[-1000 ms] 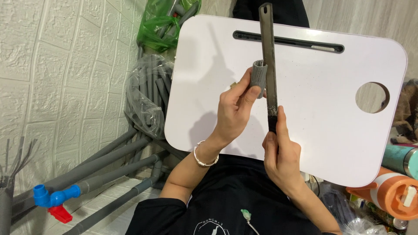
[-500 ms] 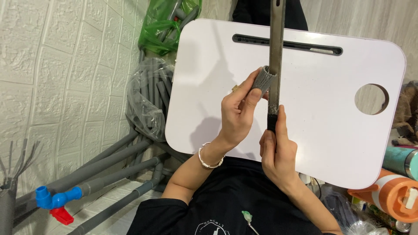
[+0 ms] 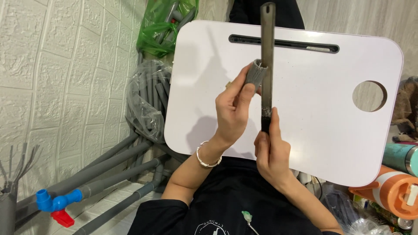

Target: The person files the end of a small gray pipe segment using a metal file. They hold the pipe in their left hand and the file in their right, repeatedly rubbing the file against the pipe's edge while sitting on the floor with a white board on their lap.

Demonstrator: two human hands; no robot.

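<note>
My left hand (image 3: 233, 111) pinches a short grey pipe fitting (image 3: 255, 74) between thumb and fingers, open end up. My right hand (image 3: 272, 150) grips the dark handle of a long flat grey file (image 3: 267, 61), index finger laid along it. The file stands almost upright and its edge touches the right side of the fitting. Both are held above a white lap table (image 3: 313, 130) with a long slot (image 3: 283, 43) near its far edge and a round hole (image 3: 369, 96) at the right.
Grey pipes (image 3: 109, 172) with a blue and red valve (image 3: 54, 204) lie on the floor at the left. A bagged bundle of grey tubes (image 3: 146, 102) and a green bag (image 3: 161, 26) sit by the white brick-pattern wall. Orange (image 3: 392, 191) and teal (image 3: 402, 156) containers stand at the right.
The file has swung from a slight tilt to nearly upright and slid against the fitting. Both hands stay in about the same place.
</note>
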